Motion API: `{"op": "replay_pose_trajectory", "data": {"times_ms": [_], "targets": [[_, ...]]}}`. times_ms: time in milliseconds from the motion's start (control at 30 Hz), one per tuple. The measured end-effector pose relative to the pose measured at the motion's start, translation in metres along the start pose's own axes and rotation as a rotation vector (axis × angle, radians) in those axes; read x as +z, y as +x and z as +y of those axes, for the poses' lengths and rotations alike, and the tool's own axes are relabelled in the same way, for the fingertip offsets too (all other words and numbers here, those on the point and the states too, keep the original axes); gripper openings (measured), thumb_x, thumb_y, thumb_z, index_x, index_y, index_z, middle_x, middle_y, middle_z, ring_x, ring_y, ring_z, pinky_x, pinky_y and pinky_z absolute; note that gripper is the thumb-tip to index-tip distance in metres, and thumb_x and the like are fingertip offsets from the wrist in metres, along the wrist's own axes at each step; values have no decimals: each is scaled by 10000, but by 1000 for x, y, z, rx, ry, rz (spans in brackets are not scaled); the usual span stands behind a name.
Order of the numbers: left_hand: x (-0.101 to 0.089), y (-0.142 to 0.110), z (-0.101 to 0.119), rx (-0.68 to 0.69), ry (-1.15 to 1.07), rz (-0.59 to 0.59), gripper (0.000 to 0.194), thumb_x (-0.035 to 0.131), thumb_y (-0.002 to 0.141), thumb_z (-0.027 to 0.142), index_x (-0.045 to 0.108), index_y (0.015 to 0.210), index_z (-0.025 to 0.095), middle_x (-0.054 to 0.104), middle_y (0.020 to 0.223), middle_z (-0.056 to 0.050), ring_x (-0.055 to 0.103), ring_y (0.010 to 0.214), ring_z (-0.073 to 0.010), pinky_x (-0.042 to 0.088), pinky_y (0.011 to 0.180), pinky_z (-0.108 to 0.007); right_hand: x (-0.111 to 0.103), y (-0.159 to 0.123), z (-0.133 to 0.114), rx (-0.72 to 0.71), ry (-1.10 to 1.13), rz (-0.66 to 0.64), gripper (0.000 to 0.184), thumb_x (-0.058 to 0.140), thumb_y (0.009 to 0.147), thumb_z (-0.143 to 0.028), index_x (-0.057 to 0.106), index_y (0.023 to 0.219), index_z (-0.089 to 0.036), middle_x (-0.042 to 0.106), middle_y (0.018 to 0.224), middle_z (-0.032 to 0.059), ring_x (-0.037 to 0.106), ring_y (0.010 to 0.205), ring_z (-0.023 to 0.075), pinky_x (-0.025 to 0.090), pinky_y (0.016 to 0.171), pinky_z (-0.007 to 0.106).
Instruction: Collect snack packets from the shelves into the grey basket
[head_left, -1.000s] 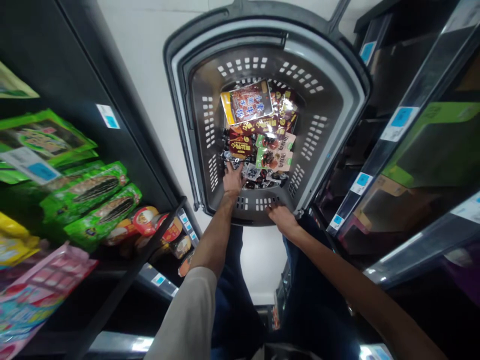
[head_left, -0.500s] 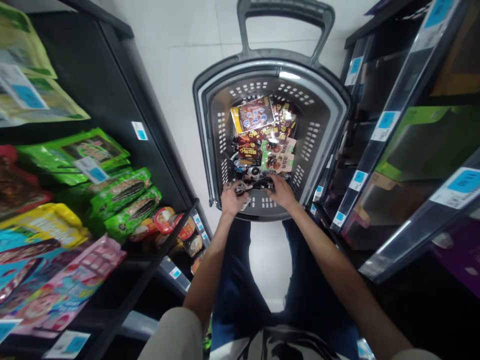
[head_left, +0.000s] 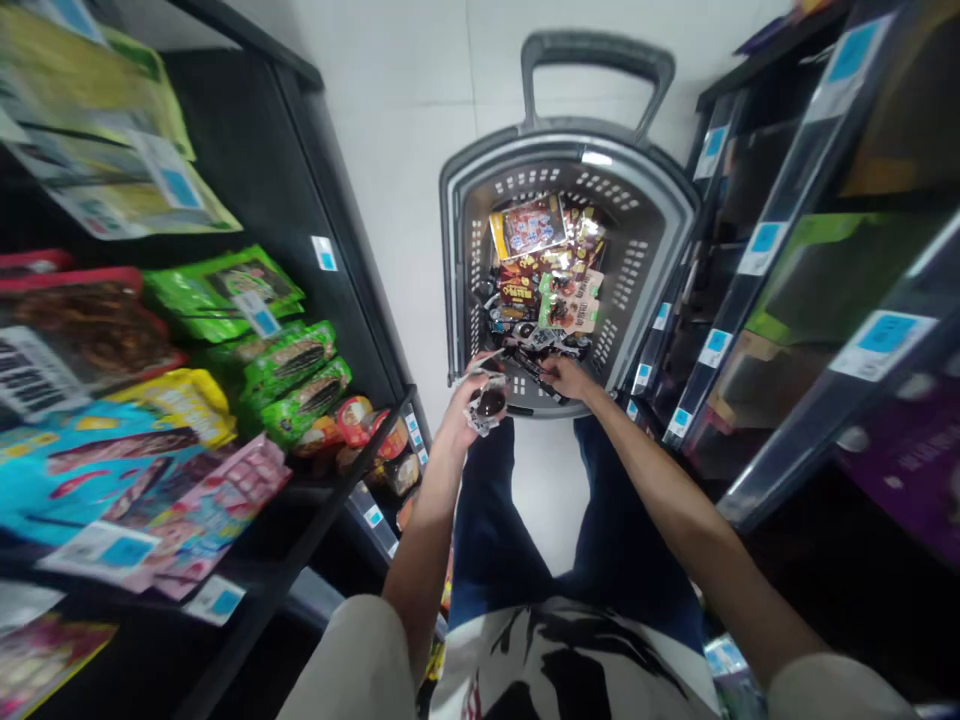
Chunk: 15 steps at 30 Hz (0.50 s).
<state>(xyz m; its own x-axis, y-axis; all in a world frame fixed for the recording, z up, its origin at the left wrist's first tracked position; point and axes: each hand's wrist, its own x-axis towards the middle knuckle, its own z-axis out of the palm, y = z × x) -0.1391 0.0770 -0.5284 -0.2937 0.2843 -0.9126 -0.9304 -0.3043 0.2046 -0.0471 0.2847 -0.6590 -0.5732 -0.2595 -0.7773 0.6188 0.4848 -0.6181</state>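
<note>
A grey shopping basket point(head_left: 452, 250) stands on the floor in front of my legs, with several snack packets inside. My left hand point(head_left: 461, 408) is closed around a small clear-and-white packet point(head_left: 491, 403) with something round and dark in it, held over the basket's near left rim. My right hand point(head_left: 566, 378) reaches into the near end, its fingers closed on a dark packet point(head_left: 538, 374) with white marks. Farther in lie a yellow-edged packet point(head_left: 529, 228), dark red packets point(head_left: 517, 290) and green-and-beige packets point(head_left: 571, 302).
Shelves flank me closely. On the left are green bags point(head_left: 304, 400), a blue bag point(head_left: 90, 460) and a pink packet point(head_left: 217, 510). Boxes and price tags point(head_left: 765, 247) line the right shelf. The basket's handle point(head_left: 600, 45) points away from me over pale floor tiles point(head_left: 390, 150).
My left hand has come up and back toward me with the small packet. My right hand now grips a dark packet in the basket. The view has shifted left.
</note>
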Motion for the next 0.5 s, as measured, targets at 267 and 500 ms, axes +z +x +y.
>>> {"op": "replay_pose_trajectory", "data": {"times_ms": [267, 500], "targets": [[60, -170, 52, 2, 34, -127, 620, 825, 643, 314, 543, 1194, 267, 668, 983, -4, 631, 661, -141, 405, 401, -163, -52, -255, -133, 104, 1145, 187, 397, 675, 816, -300, 664, 1200, -198, 690, 693, -22, 669, 579, 154, 521, 511, 221], [69, -297, 80, -61, 331, -422, 651, 837, 681, 328, 567, 1271, 281, 663, 1041, -38, 610, 702, -158, 387, 404, -183, 5, -427, -255, -189, 1464, 569, 384, 838, 656, -209, 766, 1029, -150, 813, 1057, 126, 793, 945, 237, 611, 708, 246]]}}
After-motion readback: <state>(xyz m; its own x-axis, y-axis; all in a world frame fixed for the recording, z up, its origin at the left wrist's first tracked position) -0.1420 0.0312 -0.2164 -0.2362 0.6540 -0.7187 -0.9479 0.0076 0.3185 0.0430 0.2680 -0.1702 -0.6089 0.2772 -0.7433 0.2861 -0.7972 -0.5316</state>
